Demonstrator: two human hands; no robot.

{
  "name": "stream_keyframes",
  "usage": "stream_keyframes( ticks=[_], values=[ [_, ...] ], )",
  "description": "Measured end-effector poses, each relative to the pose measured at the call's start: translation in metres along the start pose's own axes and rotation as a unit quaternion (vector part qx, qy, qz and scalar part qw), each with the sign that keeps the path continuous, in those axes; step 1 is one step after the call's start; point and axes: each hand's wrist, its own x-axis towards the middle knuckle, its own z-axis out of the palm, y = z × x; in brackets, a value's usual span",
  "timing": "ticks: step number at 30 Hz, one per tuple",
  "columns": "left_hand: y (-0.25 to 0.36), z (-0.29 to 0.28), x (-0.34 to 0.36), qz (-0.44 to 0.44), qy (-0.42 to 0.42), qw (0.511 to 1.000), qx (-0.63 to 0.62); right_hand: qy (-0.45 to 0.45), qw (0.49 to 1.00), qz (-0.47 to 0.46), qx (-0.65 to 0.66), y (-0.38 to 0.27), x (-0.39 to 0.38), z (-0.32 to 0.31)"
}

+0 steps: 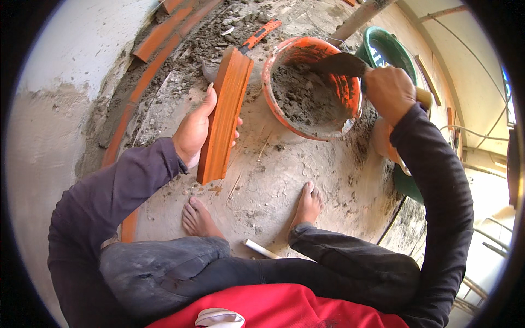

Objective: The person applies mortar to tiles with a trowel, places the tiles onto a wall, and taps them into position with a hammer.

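Observation:
My left hand [194, 128] is closed around a long orange brick [225, 117], thumb on its left side and fingertips showing at its right. The brick is held tilted above the floor. My right hand [391, 93] grips a trowel, whose wooden handle end [424, 98] sticks out past the fist. Its dark blade [342, 64] reaches over the rim of an orange bucket [269, 104]. Grey mortar [306, 98] lies inside the bucket, below the blade. Whether the blade touches the mortar, I cannot tell.
Bricks [124, 128] run in a line along the plastered wall [49, 109] at left. Behind my brick lies a tool with an orange-black handle [261, 35]. A green bucket [385, 35] and a post [363, 19] stand at the back right. A white pipe [261, 249] lies between my feet.

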Motion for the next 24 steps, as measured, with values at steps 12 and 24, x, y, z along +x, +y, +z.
stream_keyframes(
  ticks=[12, 24],
  values=[
    [0.006, 0.005, 0.024, 0.020, -0.020, 0.998, -0.047, -0.079, 0.991, -0.062, 0.089, -0.037, -0.030, -0.027],
    [0.001, 0.002, 0.034, 0.012, -0.044, 0.996, -0.076, -0.151, 0.965, -0.073, 0.200, -0.023, -0.024, -0.028]
  ],
)
